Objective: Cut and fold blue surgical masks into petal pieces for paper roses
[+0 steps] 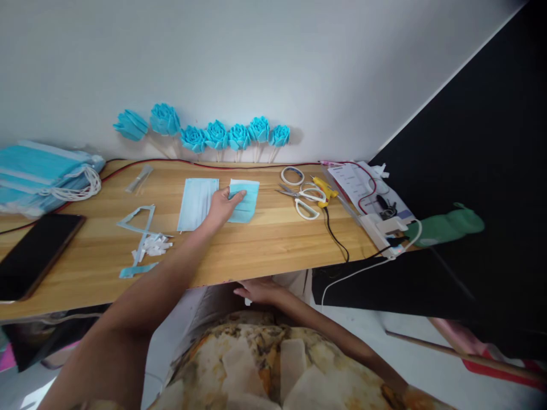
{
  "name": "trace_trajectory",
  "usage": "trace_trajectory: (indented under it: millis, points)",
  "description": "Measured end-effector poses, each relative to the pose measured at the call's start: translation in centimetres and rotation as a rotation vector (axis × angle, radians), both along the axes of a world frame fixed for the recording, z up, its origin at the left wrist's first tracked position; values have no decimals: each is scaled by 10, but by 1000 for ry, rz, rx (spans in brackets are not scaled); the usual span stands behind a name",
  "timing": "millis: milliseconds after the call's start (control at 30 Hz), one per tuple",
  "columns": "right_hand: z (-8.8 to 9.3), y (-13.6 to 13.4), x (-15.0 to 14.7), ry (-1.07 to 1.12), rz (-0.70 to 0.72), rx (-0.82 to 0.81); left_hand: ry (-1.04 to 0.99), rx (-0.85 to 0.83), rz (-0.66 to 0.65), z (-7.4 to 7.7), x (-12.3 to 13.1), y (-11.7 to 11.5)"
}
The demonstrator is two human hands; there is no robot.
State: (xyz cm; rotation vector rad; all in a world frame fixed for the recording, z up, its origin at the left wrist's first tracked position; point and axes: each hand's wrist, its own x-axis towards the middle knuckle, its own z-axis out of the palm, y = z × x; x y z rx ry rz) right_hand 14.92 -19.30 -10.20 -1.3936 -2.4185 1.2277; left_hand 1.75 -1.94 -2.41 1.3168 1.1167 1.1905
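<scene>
- No text, label, brand or number can be read.
- Faint lines of print are seen on the white paper sheet (354, 179) at the wooden worktop's (273, 250) right end, too small to be read.

Left hand: the left hand (222, 208) lies on the table (265, 245), fingertips on a small blue mask piece (247, 202).
Beside it: a flat blue mask (196, 203), just left of the hand.
Right hand: the right hand (260, 291) is low at the table's near edge; its grip is unclear.
Right of the piece: scissors (301, 200), a yellow glue gun (325, 191).
Against the wall: blue flowers (216, 135).
Far left: a mask stack (38, 176), a phone (36, 253), cut scraps (147, 242).
</scene>
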Motion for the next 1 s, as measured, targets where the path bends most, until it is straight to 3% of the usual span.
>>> trace_trajectory:
  millis: [100,200,300,400,433,500,600,667,767,1000]
  points:
    - [32,-23,19,125,154,-273,-54,-18,-8,2,1,0]
    - [83,-33,35,323,152,-252,-83,-30,-27,1,2,1]
    - [129,-13,43,462,-18,-54,-58,-26,-17,0,2,1]
    - [152,38,48,438,-314,439,-38,5,-8,1,2,0]
    - [154,59,49,396,-384,608,-34,11,-11,3,2,-1]
    - [152,101,48,282,-382,809,-29,-1,-26,5,1,-1]
    - [141,150,42,115,-260,815,-28,-51,-17,8,0,0]
    - [132,170,37,44,-199,765,-45,-73,-6,8,0,2]
    - [118,183,32,85,-228,710,-42,-103,-1,9,-1,3]
    - [96,185,37,505,-472,664,8,-181,-88,10,-2,-3]
